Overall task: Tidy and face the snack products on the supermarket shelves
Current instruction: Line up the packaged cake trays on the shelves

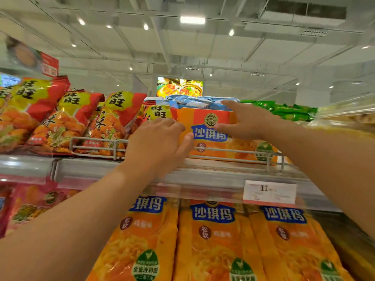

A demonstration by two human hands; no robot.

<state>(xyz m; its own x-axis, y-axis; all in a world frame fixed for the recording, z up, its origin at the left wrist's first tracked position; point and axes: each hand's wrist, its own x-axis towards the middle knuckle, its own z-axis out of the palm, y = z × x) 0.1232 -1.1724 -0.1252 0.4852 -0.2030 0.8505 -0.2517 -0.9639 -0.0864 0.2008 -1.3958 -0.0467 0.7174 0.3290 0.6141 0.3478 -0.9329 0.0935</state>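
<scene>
An orange snack bag with a blue label stands upright on the top shelf behind a wire rail. My left hand reaches to its left edge, fingers relaxed, thumb touching the bag's front. My right hand lies against the bag's upper right part with straight fingers, the forefinger pointing at a blue packet lying on top of it. Several red and yellow snack bags lean along the same shelf to the left.
The shelf below holds a row of the same orange bags, with pink bags to their left. A price tag sits on the shelf's front strip. Green packets lie at the top right. A hanging food sign shows behind.
</scene>
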